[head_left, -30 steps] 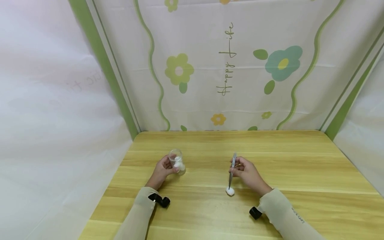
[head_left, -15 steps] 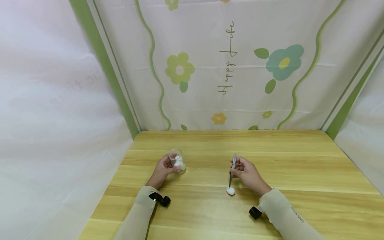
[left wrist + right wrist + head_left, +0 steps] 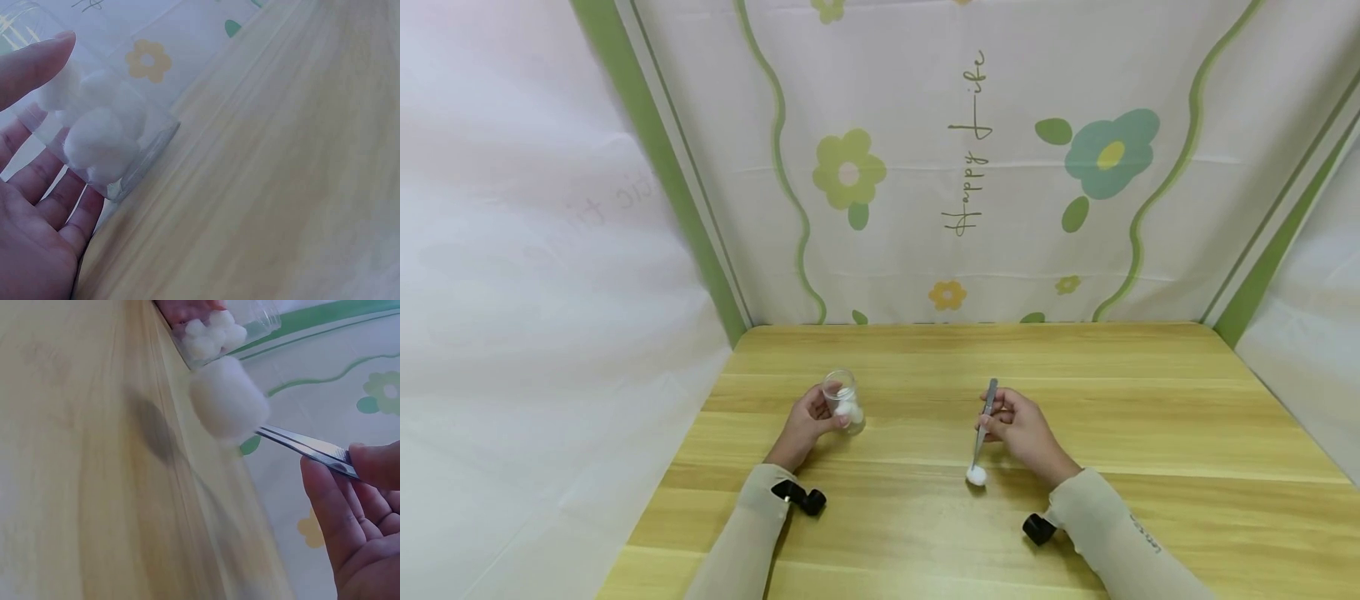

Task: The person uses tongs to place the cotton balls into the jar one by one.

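My left hand [image 3: 802, 429] grips a clear jar [image 3: 841, 386], thumb on the near side and fingers behind. Several white cotton balls [image 3: 100, 140] lie in its lower part, and its mouth is uncovered. In my right hand [image 3: 1018, 429] a pair of metal tweezers [image 3: 312, 449] is pinched between thumb and fingers, tips pointing down. One cotton ball [image 3: 228, 399] hangs at the tweezer tips. In the right wrist view it is raised off the wood, with its shadow lying apart from it. The jar is left of the tweezers in the head view.
Both hands work over a wooden table [image 3: 895, 533]. A white curtain [image 3: 910, 100] printed with flowers and lettering stands behind the table's far edge, and plain white cloth [image 3: 535, 333] hangs at the left. Black wrist cameras [image 3: 1040, 530] sit on both sleeves.
The cotton ball at the tweezers has come up off the tabletop. My right hand has risen slightly and the tweezers lean more to the right. The left hand and jar stay put.
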Demonstrator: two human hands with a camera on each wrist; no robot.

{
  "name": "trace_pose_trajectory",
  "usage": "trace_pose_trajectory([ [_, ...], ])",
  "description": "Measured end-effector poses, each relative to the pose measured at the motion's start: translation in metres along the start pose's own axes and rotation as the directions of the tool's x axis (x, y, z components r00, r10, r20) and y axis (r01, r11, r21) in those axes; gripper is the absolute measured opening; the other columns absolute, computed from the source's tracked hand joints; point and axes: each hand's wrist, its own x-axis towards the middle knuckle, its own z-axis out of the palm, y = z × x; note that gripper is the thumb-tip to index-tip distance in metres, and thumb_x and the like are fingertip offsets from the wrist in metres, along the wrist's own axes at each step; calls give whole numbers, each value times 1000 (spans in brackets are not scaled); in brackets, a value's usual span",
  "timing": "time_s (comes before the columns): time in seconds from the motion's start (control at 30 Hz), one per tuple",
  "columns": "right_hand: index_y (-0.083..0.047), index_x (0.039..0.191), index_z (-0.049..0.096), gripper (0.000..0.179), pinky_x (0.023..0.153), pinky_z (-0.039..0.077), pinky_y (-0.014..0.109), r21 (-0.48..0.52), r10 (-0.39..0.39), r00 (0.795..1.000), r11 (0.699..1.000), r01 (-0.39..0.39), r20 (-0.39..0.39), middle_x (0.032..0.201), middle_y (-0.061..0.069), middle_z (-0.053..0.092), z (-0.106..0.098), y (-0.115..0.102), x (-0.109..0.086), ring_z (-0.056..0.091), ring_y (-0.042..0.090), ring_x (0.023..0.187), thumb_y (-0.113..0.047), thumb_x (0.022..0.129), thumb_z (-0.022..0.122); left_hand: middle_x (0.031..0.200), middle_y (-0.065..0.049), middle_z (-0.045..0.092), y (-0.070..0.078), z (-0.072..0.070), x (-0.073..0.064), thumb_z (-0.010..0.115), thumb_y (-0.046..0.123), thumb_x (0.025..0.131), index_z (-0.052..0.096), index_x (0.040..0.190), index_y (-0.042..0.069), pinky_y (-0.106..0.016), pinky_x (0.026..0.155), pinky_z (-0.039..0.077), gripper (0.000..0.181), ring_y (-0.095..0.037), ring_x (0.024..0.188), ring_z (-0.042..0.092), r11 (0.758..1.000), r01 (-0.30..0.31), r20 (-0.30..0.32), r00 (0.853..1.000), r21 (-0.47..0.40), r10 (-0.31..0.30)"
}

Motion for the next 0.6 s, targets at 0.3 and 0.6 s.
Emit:
trace_pose_trajectory([
  [0.3, 10, 127, 47, 37, 70, 57, 40, 24, -19, 1000, 1000, 19, -5, 107, 32, 55, -2, 0, 1, 66, 35, 90, 5, 93, 60, 130, -14, 58, 1, -2, -1, 82, 13, 79, 53, 136, 9, -27, 94, 45, 64, -26, 117, 54, 1000, 2, 5, 1000, 9, -2],
  [0.6, 5, 122, 52, 31, 71, 57, 40, 27, -12, 999, 1000, 13, -34, 102, 26, 58, -6, -6, 2, 67, 32, 88, 3, 93, 62, 128, -13, 59, 1, -1, 0, 83, 13, 78, 54, 135, 9, -26, 93, 46, 64, -26, 115, 55, 1000, -1, 1, 1000, 9, 1],
])
